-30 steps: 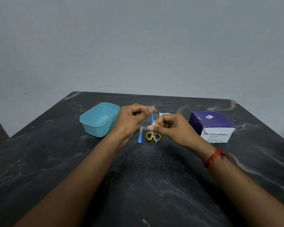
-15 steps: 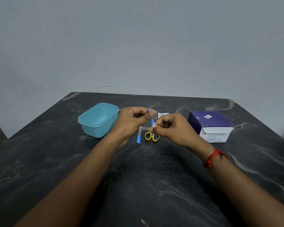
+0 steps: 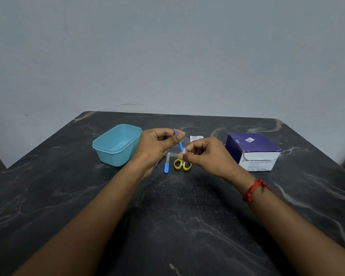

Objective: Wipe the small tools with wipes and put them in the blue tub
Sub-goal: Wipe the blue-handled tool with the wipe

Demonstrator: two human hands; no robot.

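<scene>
My left hand (image 3: 159, 145) pinches the upper end of a thin blue tool (image 3: 180, 144), held tilted above the table. My right hand (image 3: 205, 154) pinches a small white wipe (image 3: 184, 150) round the tool's lower part. On the table below lie a blue-handled file (image 3: 166, 163) and small yellow-handled scissors (image 3: 182, 164). A metal tool (image 3: 162, 158) shows partly under my left wrist. The blue tub (image 3: 117, 145) stands open at the left, nothing seen inside.
A purple and white box of alcohol swabs (image 3: 253, 151) stands at the right. A torn white wipe packet (image 3: 196, 138) lies behind my hands. The dark marble table (image 3: 177, 216) ends close behind the tub and box, against a grey wall.
My left hand has lifted the blue tool's upper end slightly and tilted it. My right hand's wipe has slid lower along the tool. The tools on the table have not moved.
</scene>
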